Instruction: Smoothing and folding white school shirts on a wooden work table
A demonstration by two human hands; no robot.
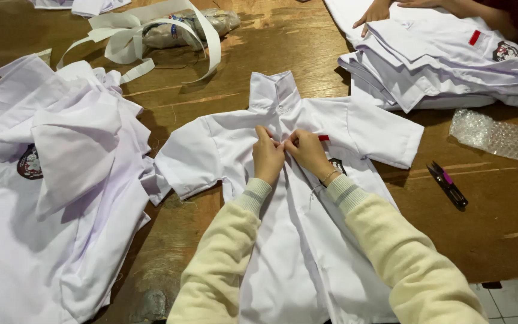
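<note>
Sleeves: cream knit sleeves (307, 264) are reaching in from the table's near edge.
Hands: the left hand (267, 158) and right hand (309, 152) are pinching the front placket, fingertips closed narrowly on the cloth and meeting at the chest.
Shirt: the white shirt (355, 129) is lying flat at the middle of the wooden table (241, 54), collar pointing away.
Handling: it is looking light, soft and limp, likely best gripped at the firmer placket or collar.
Right edge: snips (448, 185) are lying nearby.
Far right corner: another person's hand (374, 13) is resting on folded shirts (451, 66).

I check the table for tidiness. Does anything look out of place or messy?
Mostly orderly. The pile of white shirts at the left lies crumpled, unlike the folded stack. Thread snips lie loose beside the spread shirt.
</note>
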